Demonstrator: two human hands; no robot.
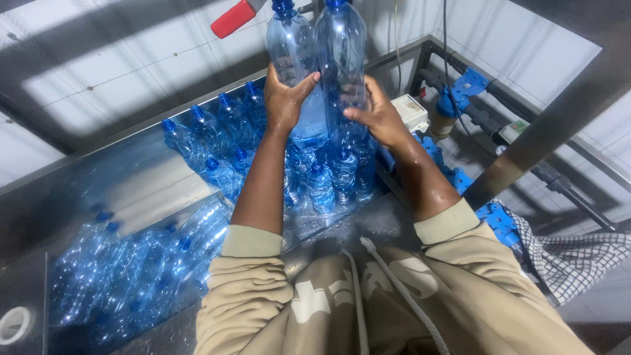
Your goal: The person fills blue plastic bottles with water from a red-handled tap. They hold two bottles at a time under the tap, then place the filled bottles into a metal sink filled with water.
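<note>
Left to right: capped blue plastic bottles [210,141] stand massed on a wet steel bench [368,227]. The left hand [284,100] wraps its fingers around one raised clear-blue bottle [289,39]; the right hand [378,115] grips a second raised bottle [340,46], the two touching. Blue pipe fittings [468,85] lie at far right.
</note>
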